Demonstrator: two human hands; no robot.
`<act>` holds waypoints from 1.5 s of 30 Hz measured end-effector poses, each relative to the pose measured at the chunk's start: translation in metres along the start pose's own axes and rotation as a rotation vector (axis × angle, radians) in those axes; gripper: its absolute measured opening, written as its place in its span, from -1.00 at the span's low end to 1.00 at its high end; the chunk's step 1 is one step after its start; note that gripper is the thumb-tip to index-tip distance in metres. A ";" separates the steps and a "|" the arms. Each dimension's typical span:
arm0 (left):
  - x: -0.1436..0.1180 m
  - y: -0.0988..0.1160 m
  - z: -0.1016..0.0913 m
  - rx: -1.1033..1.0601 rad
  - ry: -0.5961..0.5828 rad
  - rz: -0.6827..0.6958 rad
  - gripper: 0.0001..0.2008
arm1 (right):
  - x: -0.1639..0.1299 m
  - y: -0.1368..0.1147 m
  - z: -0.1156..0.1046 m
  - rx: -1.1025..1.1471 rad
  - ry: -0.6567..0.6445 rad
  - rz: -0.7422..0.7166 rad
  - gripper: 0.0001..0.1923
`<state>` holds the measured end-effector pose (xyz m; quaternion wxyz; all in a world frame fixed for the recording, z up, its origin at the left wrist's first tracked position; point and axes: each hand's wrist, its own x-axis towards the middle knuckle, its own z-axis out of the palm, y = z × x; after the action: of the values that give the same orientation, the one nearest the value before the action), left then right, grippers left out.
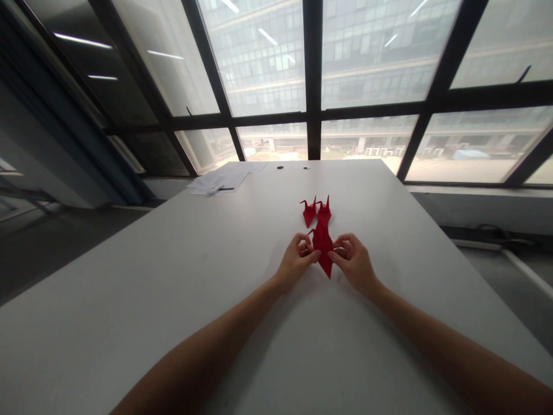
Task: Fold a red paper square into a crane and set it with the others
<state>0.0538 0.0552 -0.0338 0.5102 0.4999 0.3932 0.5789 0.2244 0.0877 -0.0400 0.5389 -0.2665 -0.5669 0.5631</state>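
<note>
Pinching a folded red paper figure [323, 248] from both sides, the left hand [297, 259] and the right hand [353, 260] meet near the middle of the white surface [173, 300], each closed narrowly on the paper with thumb and fingertips. The figure is long and pointed, its lower tip aimed back toward the person, and it looks to lie on or just above the surface. Just beyond it sit two finished red paper cranes [316, 211], side by side and close to the held piece's far end. A loose stack of white paper sheets [220, 180] lies well apart at the far left edge, below the window. The held paper is likely very light, thin and easily creased or torn, so the thicker folded edges at its middle seem the safest grip.
</note>
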 end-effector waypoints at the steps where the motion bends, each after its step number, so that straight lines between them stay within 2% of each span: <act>1: 0.000 0.000 0.000 0.008 -0.013 0.001 -0.63 | 0.000 0.000 -0.001 -0.008 0.001 0.000 -0.65; 8: 0.000 0.000 0.001 0.029 -0.044 0.022 -0.66 | 0.002 -0.003 -0.004 -0.061 0.014 0.021 -0.61; 15: 0.001 -0.002 0.001 0.072 0.009 0.029 -0.63 | 0.003 -0.004 -0.003 -0.058 0.019 0.071 -0.57; 20: -0.001 -0.002 0.002 0.040 -0.005 0.032 -0.62 | 0.004 -0.003 -0.004 -0.039 0.030 0.074 -0.55; 28: -0.001 0.001 0.003 0.029 0.000 0.075 -0.67 | 0.003 -0.005 -0.002 -0.016 -0.006 0.040 -0.63; 36: -0.002 0.006 0.003 0.087 -0.010 0.059 -0.52 | 0.002 -0.008 -0.001 -0.066 0.054 -0.003 -0.57; 40: -0.001 0.004 0.001 0.193 -0.015 0.059 -0.63 | 0.001 -0.007 0.000 -0.092 0.065 -0.052 -0.61; 45: -0.001 0.001 0.000 0.296 0.085 0.129 -0.77 | 0.001 -0.001 -0.002 -0.235 0.085 -0.096 -0.70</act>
<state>0.0536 0.0543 -0.0331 0.3759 0.5688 0.4624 0.5669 0.2261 0.0890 -0.0389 0.5540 -0.3240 -0.6176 0.4545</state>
